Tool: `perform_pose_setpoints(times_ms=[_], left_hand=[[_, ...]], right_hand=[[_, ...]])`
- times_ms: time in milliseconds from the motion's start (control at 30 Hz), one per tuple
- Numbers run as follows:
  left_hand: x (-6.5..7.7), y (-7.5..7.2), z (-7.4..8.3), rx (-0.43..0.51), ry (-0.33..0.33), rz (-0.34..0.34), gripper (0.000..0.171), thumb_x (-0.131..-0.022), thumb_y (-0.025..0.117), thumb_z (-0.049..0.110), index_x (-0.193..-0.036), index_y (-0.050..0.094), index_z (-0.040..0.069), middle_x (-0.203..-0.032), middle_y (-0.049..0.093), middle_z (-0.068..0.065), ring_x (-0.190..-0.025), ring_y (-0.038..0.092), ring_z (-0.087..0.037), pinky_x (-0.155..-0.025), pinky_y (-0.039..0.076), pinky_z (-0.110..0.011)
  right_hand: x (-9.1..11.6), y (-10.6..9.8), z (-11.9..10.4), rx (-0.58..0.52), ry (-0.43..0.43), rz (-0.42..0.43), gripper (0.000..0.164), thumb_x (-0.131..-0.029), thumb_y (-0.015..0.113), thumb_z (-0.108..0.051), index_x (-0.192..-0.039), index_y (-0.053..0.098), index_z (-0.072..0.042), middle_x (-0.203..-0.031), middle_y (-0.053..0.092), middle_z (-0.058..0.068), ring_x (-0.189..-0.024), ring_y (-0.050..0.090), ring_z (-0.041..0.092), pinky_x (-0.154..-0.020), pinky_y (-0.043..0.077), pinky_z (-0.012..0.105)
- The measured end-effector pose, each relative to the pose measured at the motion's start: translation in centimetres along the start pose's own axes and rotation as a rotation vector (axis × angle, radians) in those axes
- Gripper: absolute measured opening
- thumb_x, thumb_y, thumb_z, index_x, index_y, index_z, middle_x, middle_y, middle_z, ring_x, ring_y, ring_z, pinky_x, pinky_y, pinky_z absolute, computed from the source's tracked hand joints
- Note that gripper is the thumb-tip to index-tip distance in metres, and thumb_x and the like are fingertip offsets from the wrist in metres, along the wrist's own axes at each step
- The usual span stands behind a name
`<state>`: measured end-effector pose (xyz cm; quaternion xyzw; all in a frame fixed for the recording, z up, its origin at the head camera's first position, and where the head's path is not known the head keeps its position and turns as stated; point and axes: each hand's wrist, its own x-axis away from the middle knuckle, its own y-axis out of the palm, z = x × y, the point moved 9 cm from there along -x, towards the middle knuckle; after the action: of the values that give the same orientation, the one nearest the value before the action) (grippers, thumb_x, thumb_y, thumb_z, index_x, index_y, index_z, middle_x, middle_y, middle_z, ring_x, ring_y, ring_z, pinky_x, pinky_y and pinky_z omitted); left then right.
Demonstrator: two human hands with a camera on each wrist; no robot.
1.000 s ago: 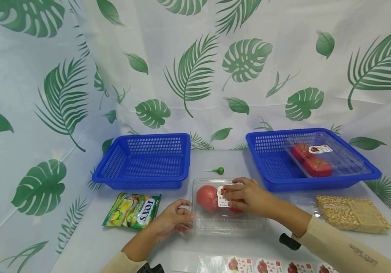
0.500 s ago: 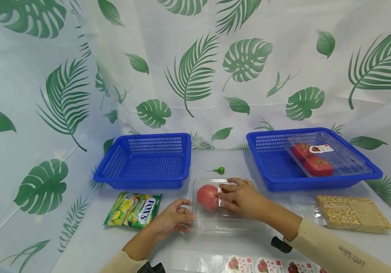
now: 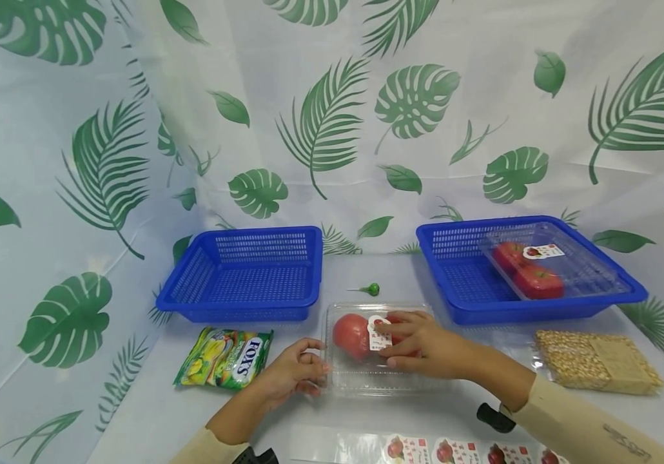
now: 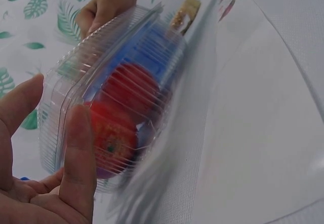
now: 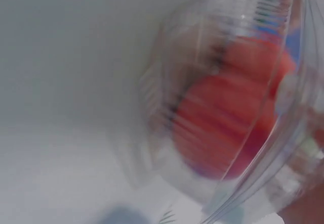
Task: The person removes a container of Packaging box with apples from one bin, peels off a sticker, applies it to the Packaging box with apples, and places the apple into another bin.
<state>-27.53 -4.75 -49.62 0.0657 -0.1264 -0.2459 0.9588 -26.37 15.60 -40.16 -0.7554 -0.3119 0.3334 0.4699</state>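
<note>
A clear plastic clamshell box [image 3: 367,383] lies on the table between the hands, with red apples [image 4: 114,140] inside. On its lid sits a white sticker label [image 3: 377,336] with a red fruit picture. My right hand [image 3: 425,345] rests over the right half of the lid, fingers stretched to the left, fingertips at the label's edge. At the box's left side is my left hand [image 3: 297,370], its fingers loosely bent along the wall. The left wrist view shows thumb and fingers [image 4: 78,158] spread beside the box edge. Blur covers much of the right wrist view.
A blue basket [image 3: 239,309] stands back left; another blue basket [image 3: 465,316] back right bears a labelled apple box [image 3: 584,264]. A green lollipop [image 3: 373,289], a FOX'S candy bag [image 3: 224,357], a corn kernel pack [image 3: 599,364] and a sticker strip [image 3: 450,451] lie around.
My right hand slid left over the label, mostly covering it, then moved back right, so the label shows again. The left hand and the box have stayed put.
</note>
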Motion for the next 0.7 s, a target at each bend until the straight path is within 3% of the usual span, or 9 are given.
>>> perform_pose_setpoints(times_ms=[400, 533, 700], left_hand=[[0.5, 0.0, 0.2, -0.036, -0.006, 0.013, 0.058, -0.088, 0.072, 0.016, -0.131, 0.04, -0.005, -0.092, 0.062, -0.007, -0.077, 0.065, -0.018, -0.063, 0.057, -0.028], [1.0, 0.3, -0.1, -0.043, -0.024, 0.025, 0.054, -0.09, 0.07, 0.021, -0.129, 0.042, -0.004, -0.099, 0.063, -0.012, -0.081, 0.065, -0.019, -0.067, 0.058, -0.03], [1.3, 0.4, 0.0, -0.013, -0.014, 0.035, 0.047, -0.091, 0.069, 0.017, -0.124, 0.044, -0.005, -0.096, 0.062, -0.01, -0.083, 0.066, -0.021, -0.068, 0.058, -0.03]], right_hand=[[1.8, -1.7, 1.3, 0.003, 0.032, 0.119, 0.028, -0.094, 0.065, -0.035, -0.112, 0.075, -0.017, -0.133, 0.06, 0.004, -0.131, 0.041, 0.039, -0.102, 0.03, 0.066], [2.4, -2.1, 2.6, 0.07, 0.131, 0.202, 0.03, -0.093, 0.067, -0.029, -0.117, 0.072, -0.013, -0.135, 0.058, 0.008, -0.133, 0.039, 0.039, -0.102, 0.033, 0.065], [3.5, -1.7, 4.2, 0.093, 0.305, 0.224, 0.042, -0.092, 0.068, -0.03, -0.13, 0.063, -0.011, -0.144, 0.048, 0.012, -0.136, 0.035, 0.039, -0.103, 0.033, 0.063]])
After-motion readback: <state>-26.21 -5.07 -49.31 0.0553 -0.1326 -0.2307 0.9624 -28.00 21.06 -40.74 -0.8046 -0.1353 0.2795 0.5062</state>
